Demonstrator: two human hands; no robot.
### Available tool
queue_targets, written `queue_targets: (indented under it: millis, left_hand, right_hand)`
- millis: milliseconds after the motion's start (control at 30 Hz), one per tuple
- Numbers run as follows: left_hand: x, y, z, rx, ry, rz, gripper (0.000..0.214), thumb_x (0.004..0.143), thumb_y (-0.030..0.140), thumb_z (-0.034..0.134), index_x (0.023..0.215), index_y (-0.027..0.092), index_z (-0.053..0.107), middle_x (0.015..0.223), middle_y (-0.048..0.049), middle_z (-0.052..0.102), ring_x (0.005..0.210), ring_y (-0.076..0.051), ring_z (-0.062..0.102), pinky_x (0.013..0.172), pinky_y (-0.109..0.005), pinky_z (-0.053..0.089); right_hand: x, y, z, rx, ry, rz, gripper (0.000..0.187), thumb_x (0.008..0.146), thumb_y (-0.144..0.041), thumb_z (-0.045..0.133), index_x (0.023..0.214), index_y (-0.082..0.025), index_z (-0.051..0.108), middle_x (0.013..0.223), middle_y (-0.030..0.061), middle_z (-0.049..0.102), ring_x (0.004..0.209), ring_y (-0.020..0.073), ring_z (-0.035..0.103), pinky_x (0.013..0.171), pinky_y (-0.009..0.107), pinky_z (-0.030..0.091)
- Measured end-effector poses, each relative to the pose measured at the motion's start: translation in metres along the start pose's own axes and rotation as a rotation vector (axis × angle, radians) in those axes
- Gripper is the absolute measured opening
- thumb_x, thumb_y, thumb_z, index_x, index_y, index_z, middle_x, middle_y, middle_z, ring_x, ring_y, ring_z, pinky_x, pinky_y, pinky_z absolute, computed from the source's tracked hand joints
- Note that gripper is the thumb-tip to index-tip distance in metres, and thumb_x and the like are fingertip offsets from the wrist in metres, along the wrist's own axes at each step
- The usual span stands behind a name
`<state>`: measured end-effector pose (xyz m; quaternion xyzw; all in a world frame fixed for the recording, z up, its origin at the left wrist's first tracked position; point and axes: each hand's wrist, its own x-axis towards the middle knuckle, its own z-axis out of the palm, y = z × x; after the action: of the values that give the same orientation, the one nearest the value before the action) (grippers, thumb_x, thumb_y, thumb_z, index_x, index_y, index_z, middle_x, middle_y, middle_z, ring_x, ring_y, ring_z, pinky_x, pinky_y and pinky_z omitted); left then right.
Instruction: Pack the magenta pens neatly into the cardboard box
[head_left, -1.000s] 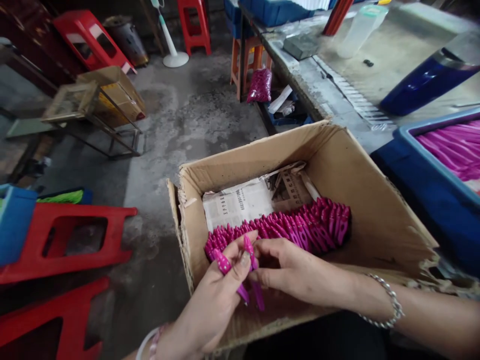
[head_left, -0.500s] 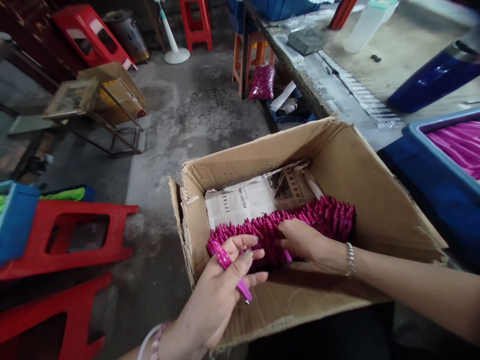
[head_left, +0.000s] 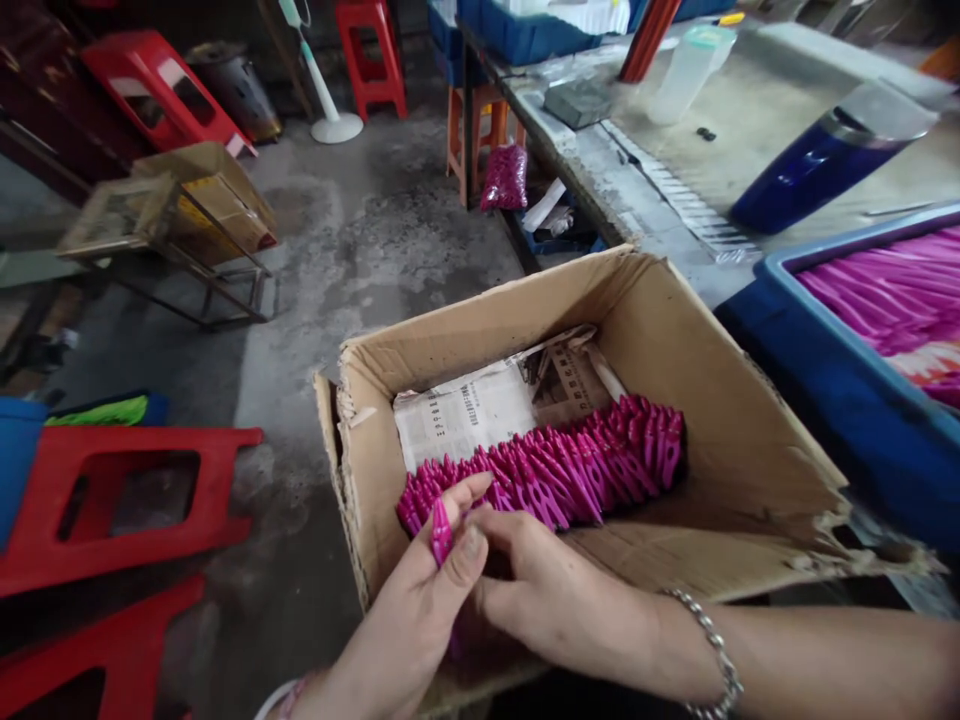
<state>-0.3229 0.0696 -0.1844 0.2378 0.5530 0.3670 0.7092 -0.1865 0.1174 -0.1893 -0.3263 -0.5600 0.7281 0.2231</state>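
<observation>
An open cardboard box [head_left: 705, 350] stands in front of me, lined with newspaper [head_left: 480, 405]. A tight row of magenta plastic pieces [head_left: 555, 465] stands on edge across its floor. My left hand [head_left: 424, 600] pinches one magenta piece [head_left: 440, 530] between thumb and fingers at the box's near left corner. My right hand [head_left: 555, 600], with a bead bracelet at the wrist, lies against the left hand, its fingertips touching that piece's lower end. What the right hand's fingers hold is hidden behind the left hand.
A blue bin [head_left: 825, 360] of long magenta parts sits at the right. Behind it a workbench [head_left: 750, 110] carries a blue cylinder [head_left: 817, 165] and a clear cup [head_left: 686, 70]. Red plastic stools [head_left: 120, 500] lie on the concrete floor at left.
My right hand has drawn back from the row in the box and come against my left hand. The left hand has stayed at the box's near corner with its piece.
</observation>
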Motion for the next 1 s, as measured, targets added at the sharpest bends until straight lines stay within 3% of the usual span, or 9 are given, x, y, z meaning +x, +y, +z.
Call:
queue_targets:
  millis: [100,167,233,333,467,633,833,900,1000]
  left_hand:
    - [0.002,-0.001,0.0,-0.1,-0.106,0.012,0.08,0.076,0.06,0.074,0.144,0.029,0.044,0.156,-0.0093,0.04,0.145,-0.03,0.033,0.121,-0.042,0.026]
    - [0.006,0.0,0.003,-0.197,-0.066,0.023,0.089,0.071,0.061,0.077,0.146,0.029,0.04,0.159,-0.0102,0.032,0.147,-0.031,0.028,0.121,-0.045,0.024]
    - [0.009,0.004,0.006,-0.238,0.026,0.025,0.086,0.072,0.06,0.076,0.144,0.029,0.04,0.16,-0.0112,0.03,0.148,-0.032,0.025,0.119,-0.048,0.025]
    - [0.01,0.009,0.009,-0.206,0.055,-0.009,0.078,0.075,0.059,0.074,0.14,0.028,0.044,0.158,-0.0123,0.033,0.146,-0.033,0.027,0.116,-0.052,0.028]
    - [0.007,0.011,0.008,-0.134,-0.007,-0.014,0.063,0.084,0.052,0.068,0.139,0.028,0.046,0.155,-0.0102,0.038,0.144,-0.03,0.032,0.117,-0.049,0.028]
    - [0.005,0.01,0.007,-0.103,-0.039,0.01,0.058,0.083,0.049,0.07,0.133,0.026,0.051,0.147,-0.0101,0.045,0.137,-0.03,0.04,0.114,-0.047,0.032]
    - [0.007,0.007,0.002,-0.017,-0.097,-0.037,0.043,0.086,0.039,0.066,0.126,0.026,0.055,0.13,-0.01,0.057,0.124,-0.028,0.049,0.1,-0.04,0.041]
    - [0.008,0.006,0.001,0.03,-0.108,-0.055,0.042,0.086,0.038,0.066,0.126,0.026,0.057,0.125,-0.0092,0.06,0.12,-0.027,0.052,0.096,-0.037,0.044]
    - [0.009,0.006,0.002,0.033,-0.085,-0.058,0.037,0.086,0.038,0.066,0.12,0.026,0.061,0.125,-0.0086,0.06,0.115,-0.025,0.054,0.089,-0.034,0.047]
  right_hand:
    - [0.003,-0.004,-0.021,-0.006,-0.097,0.002,0.012,0.074,-0.004,0.058,0.079,-0.014,0.061,0.081,-0.0009,0.063,0.074,0.0154,0.058,0.066,0.022,0.045]
    - [0.003,-0.006,-0.044,-0.288,-0.084,0.085,0.014,0.073,-0.002,0.062,0.077,-0.016,0.06,0.077,-0.0033,0.063,0.069,0.0138,0.057,0.061,0.021,0.042]
    - [0.006,0.0,-0.07,-0.632,0.004,0.224,0.016,0.076,-0.001,0.061,0.078,-0.017,0.06,0.07,-0.0051,0.062,0.064,0.0129,0.055,0.056,0.022,0.039]
    - [0.012,0.022,-0.1,-0.845,0.09,0.422,0.018,0.076,-0.001,0.061,0.068,-0.016,0.056,0.06,-0.0028,0.058,0.057,0.0143,0.052,0.049,0.024,0.032]
    - [0.019,0.046,-0.107,-0.982,0.054,0.595,0.025,0.077,-0.004,0.069,0.062,-0.016,0.053,0.056,-0.002,0.052,0.054,0.0151,0.05,0.048,0.025,0.026]
    - [0.01,0.033,-0.111,-1.105,-0.001,0.538,0.028,0.085,-0.012,0.07,0.063,-0.017,0.054,0.064,0.0047,0.058,0.063,0.0206,0.056,0.054,0.029,0.026]
    - [-0.021,-0.005,-0.186,-1.057,0.051,0.518,0.021,0.095,-0.007,0.051,0.079,-0.018,0.06,0.064,0.0016,0.064,0.057,0.0172,0.061,0.056,0.026,0.041]
    - [-0.03,-0.013,-0.206,-1.091,0.102,0.502,0.018,0.093,-0.008,0.054,0.082,-0.018,0.063,0.074,0.0055,0.067,0.069,0.0207,0.065,0.066,0.028,0.045]
    - [-0.04,-0.013,-0.217,-1.143,0.136,0.506,0.006,0.087,-0.016,0.065,0.083,-0.019,0.069,0.084,0.01,0.068,0.082,0.0275,0.065,0.073,0.032,0.046]
